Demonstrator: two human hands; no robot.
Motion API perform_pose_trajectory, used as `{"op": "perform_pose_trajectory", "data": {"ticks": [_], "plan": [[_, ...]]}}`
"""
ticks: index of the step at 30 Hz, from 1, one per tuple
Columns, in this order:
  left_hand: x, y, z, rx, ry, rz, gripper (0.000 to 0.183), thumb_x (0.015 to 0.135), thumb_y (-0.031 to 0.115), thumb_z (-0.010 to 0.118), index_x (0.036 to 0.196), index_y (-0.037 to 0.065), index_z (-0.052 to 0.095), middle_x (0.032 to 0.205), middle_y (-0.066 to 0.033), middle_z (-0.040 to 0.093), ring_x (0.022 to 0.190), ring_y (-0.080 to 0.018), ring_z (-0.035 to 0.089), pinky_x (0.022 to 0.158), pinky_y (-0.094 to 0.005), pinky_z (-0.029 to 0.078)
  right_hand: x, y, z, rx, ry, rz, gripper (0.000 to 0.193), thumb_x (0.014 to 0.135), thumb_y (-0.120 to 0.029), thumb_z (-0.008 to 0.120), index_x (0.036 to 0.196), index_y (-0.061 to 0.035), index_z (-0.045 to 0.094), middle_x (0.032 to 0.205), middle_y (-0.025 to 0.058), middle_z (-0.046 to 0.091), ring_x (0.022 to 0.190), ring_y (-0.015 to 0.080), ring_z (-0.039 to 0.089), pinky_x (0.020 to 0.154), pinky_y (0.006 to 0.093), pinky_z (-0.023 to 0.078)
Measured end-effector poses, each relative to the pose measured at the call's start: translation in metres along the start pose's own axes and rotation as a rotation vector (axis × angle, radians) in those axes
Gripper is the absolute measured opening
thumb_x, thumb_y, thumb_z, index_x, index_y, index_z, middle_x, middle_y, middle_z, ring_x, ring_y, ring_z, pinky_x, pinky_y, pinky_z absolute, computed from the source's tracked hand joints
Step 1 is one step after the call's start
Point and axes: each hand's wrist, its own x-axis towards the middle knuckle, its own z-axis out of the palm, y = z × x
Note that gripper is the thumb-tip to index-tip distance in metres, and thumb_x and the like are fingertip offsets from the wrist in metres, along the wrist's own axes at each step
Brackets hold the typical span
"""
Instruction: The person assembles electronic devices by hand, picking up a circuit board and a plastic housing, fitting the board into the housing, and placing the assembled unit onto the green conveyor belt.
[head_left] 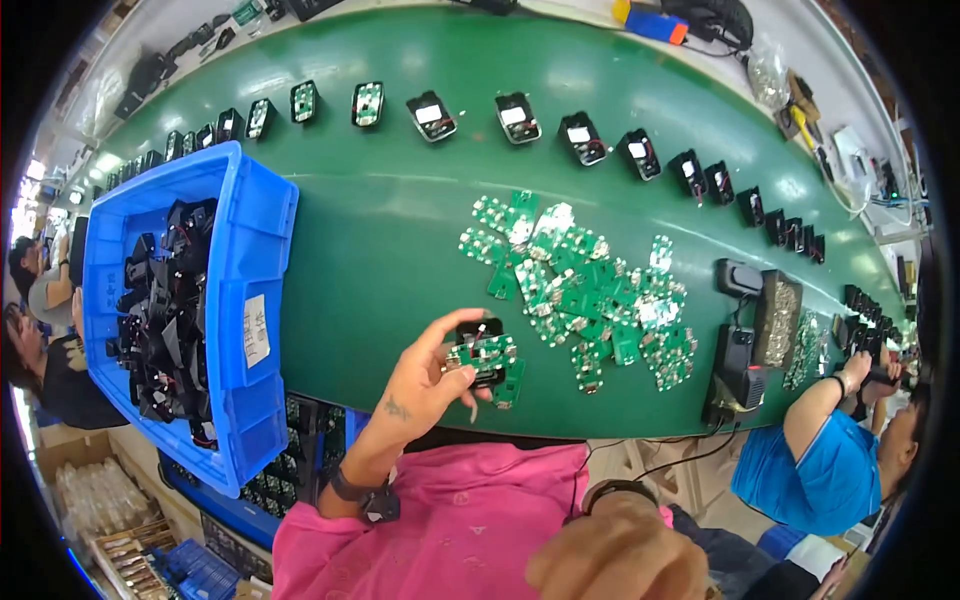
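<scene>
My left hand (pixel 418 386) is closed around a small black plastic housing (pixel 478 328), just over the table's near edge. A green circuit board (pixel 490 350) lies across that housing under my thumb. Another green board (pixel 511 384) shows right beside it; whether I hold that one too is unclear. My right hand (pixel 620 552) is low in the picture, close in front of my pink shirt, with its fingers hidden. Beyond my left hand a loose heap of green circuit boards (pixel 585 290) spreads over the green table (pixel 370 260).
A blue bin (pixel 262 310) full of black housings (pixel 175 300) stands at the left. Along the far side runs a curved row of open housings (pixel 517 118). To the right are a black device (pixel 735 372) and a box of small parts (pixel 780 318). A co-worker in blue (pixel 815 470) sits at the right.
</scene>
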Motion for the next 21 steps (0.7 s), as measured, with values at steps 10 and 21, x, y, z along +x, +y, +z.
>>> {"op": "perform_pose_trajectory", "data": {"ticks": [10,21], "plan": [[-0.009,0.002,0.002,0.032,0.099,0.022,0.057,0.092,-0.007,0.051,0.146,0.004,0.038,0.124,-0.0135,0.061,0.088,-0.0124,0.066,0.073,-0.0252,0.055,-0.005,0.022,-0.003,0.179,0.096,0.063,0.034,0.088,-0.035,0.076,0.100,-0.0027,0.072,0.090,0.0177,0.065,0.065,0.0244,0.063,0.051,0.0304,0.048],[-0.007,-0.004,0.010,0.359,0.163,0.272,0.055,0.085,-0.010,0.056,0.139,-0.001,0.048,0.129,-0.0146,0.060,0.105,-0.0209,0.067,0.090,-0.0312,0.056,-0.042,0.078,-0.026,-1.040,0.735,0.604,0.007,0.086,0.001,0.069,0.091,0.0051,0.069,0.079,0.0105,0.068,0.063,0.0134,0.062,0.054,0.0253,0.047]]}}
